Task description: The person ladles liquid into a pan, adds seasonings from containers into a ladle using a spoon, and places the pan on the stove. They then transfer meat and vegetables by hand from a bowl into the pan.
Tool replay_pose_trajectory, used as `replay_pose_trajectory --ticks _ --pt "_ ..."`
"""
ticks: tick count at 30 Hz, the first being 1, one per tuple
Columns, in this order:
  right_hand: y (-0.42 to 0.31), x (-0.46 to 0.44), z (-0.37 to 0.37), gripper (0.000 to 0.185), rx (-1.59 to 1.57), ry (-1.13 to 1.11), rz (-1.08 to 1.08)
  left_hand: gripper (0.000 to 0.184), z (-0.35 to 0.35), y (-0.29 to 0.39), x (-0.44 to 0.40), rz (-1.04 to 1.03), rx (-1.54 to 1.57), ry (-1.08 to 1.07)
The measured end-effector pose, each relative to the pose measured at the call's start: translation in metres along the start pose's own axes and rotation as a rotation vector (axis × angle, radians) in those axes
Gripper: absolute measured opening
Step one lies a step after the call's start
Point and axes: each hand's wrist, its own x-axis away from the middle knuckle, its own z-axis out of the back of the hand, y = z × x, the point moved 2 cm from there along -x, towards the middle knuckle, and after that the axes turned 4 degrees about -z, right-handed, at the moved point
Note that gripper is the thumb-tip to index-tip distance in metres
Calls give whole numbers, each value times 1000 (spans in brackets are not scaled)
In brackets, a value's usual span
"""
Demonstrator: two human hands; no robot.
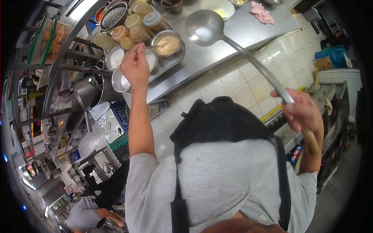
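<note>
- Head view, far left: I can see a co-worker (83,215) bent over, well apart from the tan-powder bowl (154,39), which is my landmark.
- Nearer, left of that bowl, are steel containers (114,83) with white contents, one partly hidden by my left hand.
- Just left of the bowl I have the left hand (136,70), its grip closed, thumb and fingertips together on the handle of what looks like a spoon (153,47).
- That spoon reaches over the bowl's rim, its tip in or on the tan powder (169,43); I can't tell whether it has picked any up.
- Squeeze bottles (136,33) crowd the far left side of the bowl.
- Right of the bowl, I hold the big ladle (204,22) with its cup over the tabletop (252,35), upright enough to carry its contents. A small white heap (203,33) lies in it, so I judge that a white portion is already in; I see no tan powder there. How much more is wanted, I can't judge.
- Farther right of the bowl lie a white bowl (230,14) with something yellow inside and a pink cloth (262,13).
- Far right of the bowl, the right hand (303,110) has its grip clamped around the ladle's handle, near its wooden end.
</note>
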Motion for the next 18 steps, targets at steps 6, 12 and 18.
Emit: replay_pose_trajectory --ticks 6,12,18 --pt "0 1 0 52 10 2 -9 21 3 -9 -1 184 30 32" --pt "-1 0 -2 51 3 3 -11 25 6 -34 -1 261 96 135" --pt "-1 -1 -2 50 4 -4 -18 24 1 -35 -2 333 130 153"
